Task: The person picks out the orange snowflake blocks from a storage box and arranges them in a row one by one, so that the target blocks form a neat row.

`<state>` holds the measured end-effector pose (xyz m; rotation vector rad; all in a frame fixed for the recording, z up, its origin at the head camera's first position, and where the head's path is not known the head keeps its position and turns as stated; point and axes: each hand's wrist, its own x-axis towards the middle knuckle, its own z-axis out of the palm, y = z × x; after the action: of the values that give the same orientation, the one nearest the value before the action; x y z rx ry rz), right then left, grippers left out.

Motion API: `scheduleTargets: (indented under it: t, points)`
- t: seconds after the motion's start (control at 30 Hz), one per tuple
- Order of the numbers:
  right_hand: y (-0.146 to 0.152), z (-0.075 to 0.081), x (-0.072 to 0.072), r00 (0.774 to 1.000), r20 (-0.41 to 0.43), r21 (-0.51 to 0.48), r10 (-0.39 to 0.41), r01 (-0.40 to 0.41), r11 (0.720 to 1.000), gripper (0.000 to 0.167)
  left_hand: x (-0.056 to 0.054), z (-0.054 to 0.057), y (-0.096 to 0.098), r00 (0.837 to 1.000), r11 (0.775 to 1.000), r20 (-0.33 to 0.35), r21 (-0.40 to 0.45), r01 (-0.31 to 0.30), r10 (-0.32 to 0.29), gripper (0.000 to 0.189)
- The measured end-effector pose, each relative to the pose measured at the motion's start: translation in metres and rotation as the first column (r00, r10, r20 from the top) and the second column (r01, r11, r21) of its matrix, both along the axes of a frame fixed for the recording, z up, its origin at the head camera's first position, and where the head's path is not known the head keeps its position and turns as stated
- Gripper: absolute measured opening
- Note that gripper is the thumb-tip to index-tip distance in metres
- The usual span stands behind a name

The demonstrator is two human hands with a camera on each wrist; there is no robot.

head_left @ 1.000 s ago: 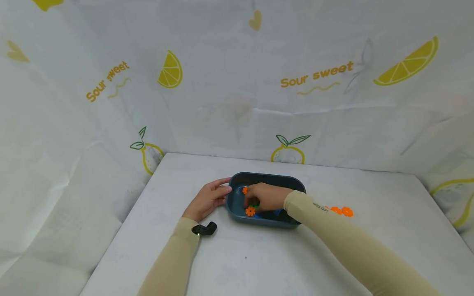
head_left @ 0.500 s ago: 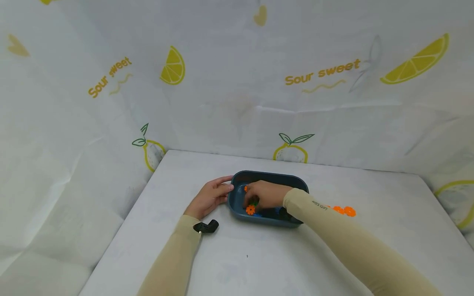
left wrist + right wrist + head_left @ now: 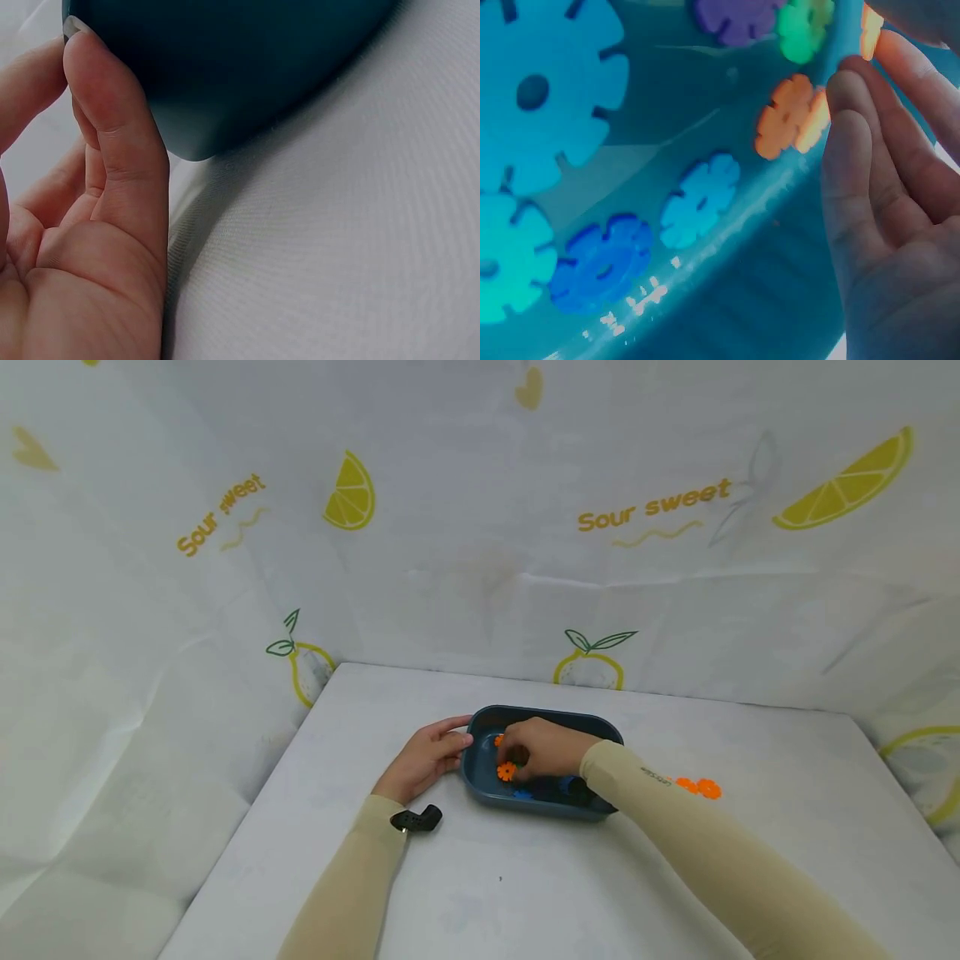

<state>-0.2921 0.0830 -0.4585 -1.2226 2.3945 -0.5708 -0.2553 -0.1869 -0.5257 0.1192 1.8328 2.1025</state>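
A dark blue oblong plastic bin (image 3: 540, 810) stands on the white table, with toothed, flower-shaped plastic discs inside. My left hand (image 3: 423, 760) holds the bin's left end, thumb at the rim and bent fingers (image 3: 112, 105) against the outer wall. My right hand (image 3: 543, 747) reaches down into the bin and pinches an orange toothed disc (image 3: 506, 772), which the fingers partly hide in the right wrist view. Two more orange discs (image 3: 784, 116) lie by the bin's wall, near the fingertips. Around them are a light blue disc (image 3: 700, 201), a dark blue disc (image 3: 604, 264) and a purple disc (image 3: 737, 16).
Several orange discs (image 3: 707, 788) lie on the table right of the bin, partly hidden by the right sleeve (image 3: 675, 810). Behind the table hangs a white cloth (image 3: 465, 527) with lemon prints. A black device (image 3: 416, 819) is strapped on the left wrist.
My right hand has risen slightly inside the bin, and the orange disc at its fingertips has moved up with it. My left hand stays at the bin's left end.
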Motion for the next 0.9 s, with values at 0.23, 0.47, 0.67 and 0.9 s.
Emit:
scheduleTargets:
  t: [0.23,0.47,0.67,0.9]
  points:
    - [0.020,0.011,0.006,0.990,0.082,-0.066,-0.112,0.117,0.991,0.028,0.001,0.003,0.004,1.000,1.000,0.008,-0.022,-0.001,0.001,0.054]
    - [0.045,0.024,0.013,0.972,0.145,-0.152,-0.186,0.207,0.966,0.027,0.005,0.000,0.004,0.999,0.999,0.021,-0.026,-0.025,0.026,0.053]
    - [0.077,0.030,0.021,0.948,0.182,-0.244,-0.263,0.302,0.922,0.026,0.006,-0.001,0.004,0.999,0.999,0.022,-0.041,-0.033,0.033,0.054]
    - [0.124,0.026,0.036,0.906,0.217,-0.317,-0.363,0.417,0.852,0.030,0.005,-0.004,0.005,0.998,0.998,0.029,-0.036,-0.051,0.052,0.056]
